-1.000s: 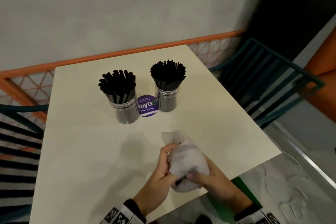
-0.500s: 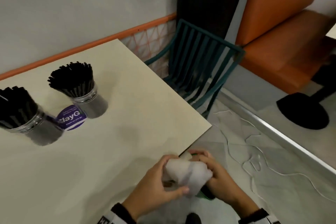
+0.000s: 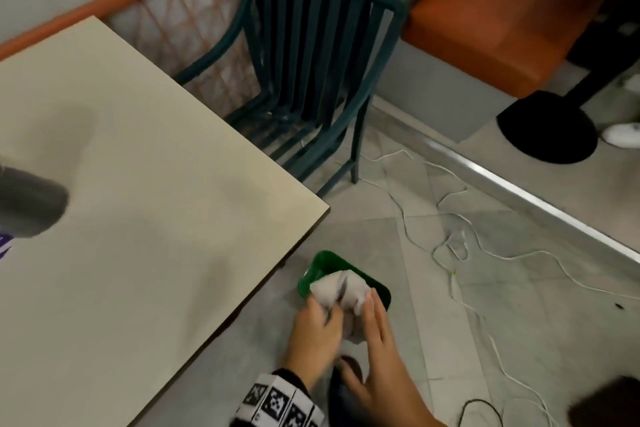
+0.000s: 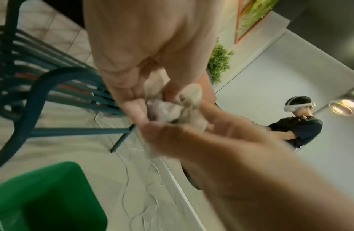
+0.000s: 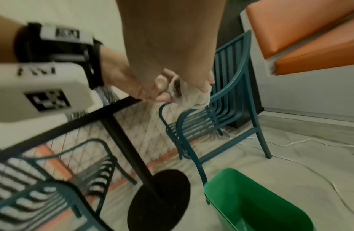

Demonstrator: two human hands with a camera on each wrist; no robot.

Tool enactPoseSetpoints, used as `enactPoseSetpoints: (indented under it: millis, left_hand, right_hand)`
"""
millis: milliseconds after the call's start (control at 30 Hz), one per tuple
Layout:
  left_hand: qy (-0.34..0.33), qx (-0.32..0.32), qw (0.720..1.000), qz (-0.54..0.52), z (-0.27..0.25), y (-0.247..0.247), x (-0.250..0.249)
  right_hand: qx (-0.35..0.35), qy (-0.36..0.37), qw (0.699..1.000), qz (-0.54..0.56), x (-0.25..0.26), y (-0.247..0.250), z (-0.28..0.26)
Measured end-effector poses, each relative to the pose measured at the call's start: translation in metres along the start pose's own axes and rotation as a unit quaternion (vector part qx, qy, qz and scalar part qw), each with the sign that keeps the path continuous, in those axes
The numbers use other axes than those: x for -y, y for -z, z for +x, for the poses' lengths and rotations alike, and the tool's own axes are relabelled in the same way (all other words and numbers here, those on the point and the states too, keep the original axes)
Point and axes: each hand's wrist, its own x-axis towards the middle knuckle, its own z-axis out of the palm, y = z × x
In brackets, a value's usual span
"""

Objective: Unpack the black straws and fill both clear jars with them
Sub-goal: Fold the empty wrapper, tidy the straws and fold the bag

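Both jars have nearly left the head view: one blurred jar remains at the tabletop's left edge. Left hand and right hand, formerly over the tabletop, now clutch the crumpled wrapper above a green bin; the wrapper shows no clear long axis.

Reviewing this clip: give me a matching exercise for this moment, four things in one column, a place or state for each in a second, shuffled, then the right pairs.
Things:
1. crumpled wrapper
2. green bin
3. teal chair
4. white cable

Places or states:
A. lying loose across the floor tiles
B. held between the left hand and right hand
C. standing open on the floor below the hands
D. standing beside the table

Pairs: 1-B, 2-C, 3-D, 4-A
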Motion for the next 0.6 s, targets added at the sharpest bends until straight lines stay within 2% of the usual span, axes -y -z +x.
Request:
enactPoseSetpoints:
  millis: [67,200,300,333,433,533,600]
  left_hand:
    - [0.051,0.066,0.996,-0.011,0.003,-0.01,0.012]
    - [-0.039,0.165,0.981,0.098,0.014,-0.019,0.048]
    - [-0.053,0.216,0.956,0.192,0.034,-0.018,0.079]
    - [-0.027,0.224,0.954,0.196,0.042,-0.019,0.092]
    - [-0.092,0.11,0.953,0.266,0.064,-0.012,0.115]
    - [-0.02,0.104,0.953,0.285,0.082,0.0,0.143]
    - [0.001,0.087,0.948,0.305,0.097,0.012,0.172]
  right_hand:
    - [0.015,-0.029,0.999,-0.012,-0.028,-0.011,0.005]
    - [0.052,-0.075,0.996,0.015,-0.067,-0.028,0.019]
    - [0.075,-0.082,0.994,-0.004,-0.094,-0.038,0.034]
    - [0.082,-0.074,0.994,-0.01,-0.103,-0.043,0.04]
    - [0.104,-0.05,0.992,-0.057,-0.132,-0.061,0.064]
    - [0.08,-0.067,0.986,-0.132,-0.183,-0.085,0.094]
    - [0.055,-0.129,0.97,-0.198,-0.217,-0.098,0.115]
